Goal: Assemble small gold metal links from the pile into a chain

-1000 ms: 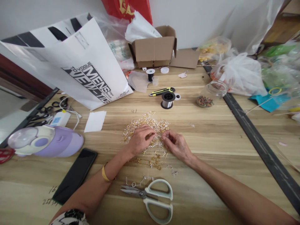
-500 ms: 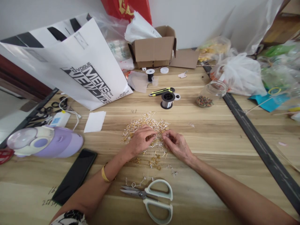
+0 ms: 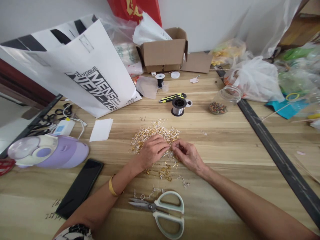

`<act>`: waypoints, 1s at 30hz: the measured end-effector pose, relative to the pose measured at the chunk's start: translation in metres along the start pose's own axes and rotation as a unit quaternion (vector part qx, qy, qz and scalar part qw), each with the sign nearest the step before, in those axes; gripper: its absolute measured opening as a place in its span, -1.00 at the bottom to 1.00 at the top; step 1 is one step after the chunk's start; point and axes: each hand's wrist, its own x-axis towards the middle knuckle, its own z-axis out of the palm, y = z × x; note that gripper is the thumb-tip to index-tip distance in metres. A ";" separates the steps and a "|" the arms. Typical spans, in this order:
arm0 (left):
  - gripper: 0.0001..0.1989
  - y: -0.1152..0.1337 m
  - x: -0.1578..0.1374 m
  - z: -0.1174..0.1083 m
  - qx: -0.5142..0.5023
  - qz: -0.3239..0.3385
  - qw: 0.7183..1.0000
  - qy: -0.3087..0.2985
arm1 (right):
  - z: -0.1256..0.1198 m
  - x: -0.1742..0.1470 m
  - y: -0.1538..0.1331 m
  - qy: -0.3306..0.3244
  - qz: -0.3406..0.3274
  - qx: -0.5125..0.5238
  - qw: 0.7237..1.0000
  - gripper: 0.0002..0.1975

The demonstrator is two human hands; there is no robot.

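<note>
A heap of small gold and silver jewelry pieces (image 3: 147, 131) lies in the middle of the wooden table. Over its near side, my left hand (image 3: 153, 150) is closed in a pinch, with a gold bangle (image 3: 112, 186) round the wrist. Close to its fingertips, my right hand (image 3: 187, 155) pinches too. Whatever sits between the fingers is too small to make out. Just below the hands lie gold chains (image 3: 165, 174) and a short silver chain (image 3: 184, 182). Nearer to me, a silver chain (image 3: 150, 194) touches scissors with pale green handles (image 3: 168, 213).
A black phone (image 3: 80, 188) and a purple bottle (image 3: 60, 151) lie left. Beyond the heap are a wire spool (image 3: 178, 108), a yellow-black cutter (image 3: 170, 97) and a jar of beads (image 3: 220, 106). A white paper bag (image 3: 100, 73) and a cardboard box (image 3: 163, 53) stand behind.
My left hand has shifted slightly right and its fingers have drawn closer together. The fingertips of both hands are now nearer each other. The things on the table have not moved.
</note>
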 end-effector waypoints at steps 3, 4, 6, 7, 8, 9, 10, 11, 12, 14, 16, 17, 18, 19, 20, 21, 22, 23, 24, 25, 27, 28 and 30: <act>-0.91 0.001 0.000 0.000 -0.001 -0.005 1.000 -0.008 | 0.000 0.000 0.001 -0.005 0.004 0.007 1.000 -0.80; -0.91 0.002 0.000 0.000 -0.003 -0.010 1.000 -0.007 | 0.000 0.000 0.002 -0.007 0.005 0.011 1.000 -0.80; -0.90 0.002 0.001 0.001 -0.009 -0.023 1.000 -0.002 | 0.001 0.000 0.003 -0.004 0.006 0.016 1.000 -0.79; -0.90 0.003 0.001 0.001 -0.012 -0.031 0.999 0.001 | 0.001 0.000 0.003 -0.001 0.007 0.017 1.000 -0.78; -0.90 0.003 0.001 0.001 -0.017 -0.037 0.999 0.003 | 0.001 0.000 0.003 0.002 0.008 0.018 1.000 -0.78; -0.90 0.003 0.001 0.001 -0.022 -0.042 0.999 0.005 | 0.001 0.000 0.003 0.004 0.009 0.018 1.000 -0.78; -0.91 0.003 0.001 0.001 -0.028 -0.045 0.999 0.007 | 0.001 0.000 0.003 0.006 0.010 0.018 1.000 -0.79; -0.91 0.003 0.001 0.001 -0.033 -0.047 0.998 0.009 | 0.001 0.000 0.003 0.006 0.011 0.018 1.000 -0.79; -0.91 0.003 0.001 0.001 -0.039 -0.050 0.998 0.012 | 0.000 0.000 0.003 0.006 0.011 0.017 1.000 -0.79; -0.93 0.003 0.001 0.001 -0.048 -0.059 0.997 0.016 | 0.000 0.000 0.002 0.007 0.011 0.014 1.000 -0.80; -0.93 0.003 0.001 0.000 -0.056 -0.072 0.996 0.016 | 0.000 0.000 0.000 0.008 0.012 0.014 1.000 -0.80; -0.93 0.003 0.001 0.000 -0.059 -0.079 0.995 0.015 | -0.001 0.000 0.000 0.008 0.013 0.016 1.000 -0.80; -0.93 0.003 0.001 0.000 -0.060 -0.085 0.994 0.015 | -0.001 0.000 -0.001 0.008 0.012 0.018 1.000 -0.80; -0.93 0.003 0.001 0.000 -0.059 -0.090 0.994 0.016 | -0.001 0.000 -0.002 0.009 0.012 0.018 1.000 -0.80; -0.93 0.003 0.001 0.000 -0.059 -0.094 0.994 0.018 | -0.001 0.000 -0.003 0.010 0.010 0.018 1.000 -0.79; -0.93 0.003 0.001 0.000 -0.058 -0.097 0.993 0.021 | -0.001 0.000 -0.003 0.011 0.009 0.017 1.000 -0.79; -0.93 0.002 0.001 0.000 -0.057 -0.099 0.993 0.023 | -0.001 0.000 -0.003 0.012 0.008 0.016 1.000 -0.79; -0.93 0.002 0.001 0.000 -0.057 -0.099 0.993 0.025 | -0.001 0.000 -0.003 0.012 0.007 0.014 1.000 -0.79; -0.94 0.002 0.001 0.001 -0.057 -0.099 0.993 0.026 | -0.001 0.000 -0.003 0.011 0.006 0.012 1.000 -0.79; -0.94 0.001 0.001 0.001 -0.058 -0.098 0.993 0.028 | 0.000 0.000 -0.002 0.010 0.004 0.011 1.000 -0.79; -0.94 0.001 0.001 0.002 -0.060 -0.098 0.993 0.029 | 0.000 0.000 -0.001 0.010 0.002 0.009 1.000 -0.79; -0.94 0.001 0.001 0.002 -0.062 -0.100 0.993 0.029 | 0.000 0.000 -0.001 0.010 0.001 0.009 1.000 -0.80; -0.94 0.000 0.000 0.002 -0.064 -0.106 0.992 0.029 | 0.000 0.000 0.000 0.011 -0.003 0.008 1.000 -0.81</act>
